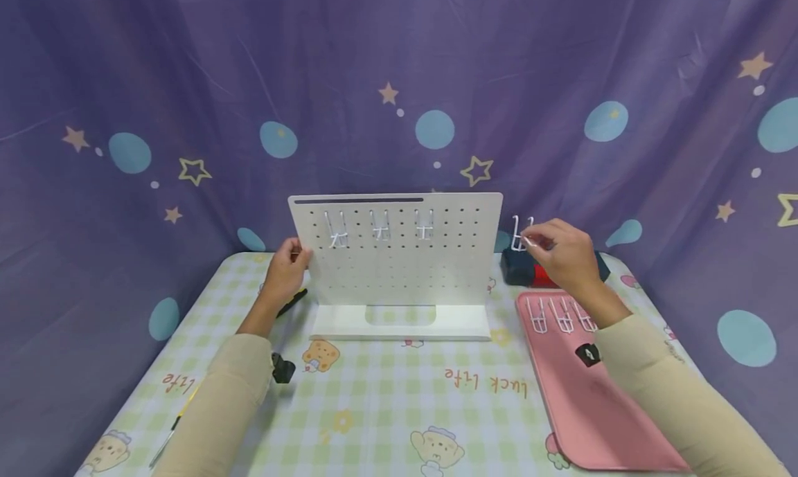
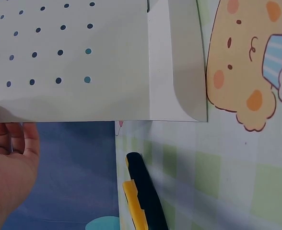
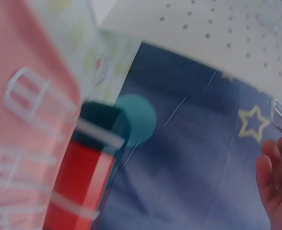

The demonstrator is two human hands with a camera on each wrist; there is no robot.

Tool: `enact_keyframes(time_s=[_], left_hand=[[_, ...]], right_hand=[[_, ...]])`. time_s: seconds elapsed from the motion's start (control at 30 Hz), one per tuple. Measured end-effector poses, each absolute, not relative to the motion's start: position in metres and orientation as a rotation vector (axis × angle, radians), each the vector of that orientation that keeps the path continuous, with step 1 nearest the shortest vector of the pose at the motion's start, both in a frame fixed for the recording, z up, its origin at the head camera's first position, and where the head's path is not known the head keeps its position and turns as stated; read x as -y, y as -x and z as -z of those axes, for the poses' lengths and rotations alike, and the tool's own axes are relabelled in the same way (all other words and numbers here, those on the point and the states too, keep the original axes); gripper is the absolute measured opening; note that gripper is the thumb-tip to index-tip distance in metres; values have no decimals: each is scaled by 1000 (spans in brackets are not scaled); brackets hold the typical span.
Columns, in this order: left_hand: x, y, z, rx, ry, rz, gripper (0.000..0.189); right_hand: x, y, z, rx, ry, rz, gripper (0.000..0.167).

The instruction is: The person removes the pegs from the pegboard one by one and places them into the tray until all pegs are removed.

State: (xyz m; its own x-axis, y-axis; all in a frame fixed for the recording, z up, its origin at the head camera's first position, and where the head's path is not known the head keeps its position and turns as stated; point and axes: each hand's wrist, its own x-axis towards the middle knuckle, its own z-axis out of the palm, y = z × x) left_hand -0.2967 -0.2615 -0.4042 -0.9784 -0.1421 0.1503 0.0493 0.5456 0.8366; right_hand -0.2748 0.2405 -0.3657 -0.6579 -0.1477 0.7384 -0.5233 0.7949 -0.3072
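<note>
A white pegboard (image 1: 399, 269) stands upright on its base in the middle of the table. Three white wire hooks hang in its upper rows, one of them the left hook (image 1: 338, 229). My left hand (image 1: 288, 268) grips the board's left edge, thumb in front and fingers behind, as the left wrist view shows. To the right of the board, my right hand (image 1: 564, 252) pinches another white wire hook (image 1: 516, 235), held up in the air with its two prongs upward. That hook is partly cut off in the right wrist view, near the fingers (image 3: 275, 172).
A pink tray (image 1: 598, 408) at the right holds several more wire hooks (image 1: 564, 316). Behind it lies a dark green and red object (image 1: 517, 268), its kind unclear. Left of the board is a black and yellow tool handle (image 2: 148, 196); a thin yellow-handled tool (image 1: 177, 421) lies nearer.
</note>
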Motion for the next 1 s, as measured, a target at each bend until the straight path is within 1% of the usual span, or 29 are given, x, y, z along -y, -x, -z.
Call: enact_keyframes(time_s=[0.27,0.57,1.0], left_hand=[[263,297,405,2625,-88,1372,44],[265,298,404,2619,-83,1398,43],[263,298,404,2613,-95,1415,43]], right_hand=[[-291,267,376,2411,-410,-591,10],[-349,262,384,2487,-337,-526,10],[-402,261,408,2727,-337,-486,10]])
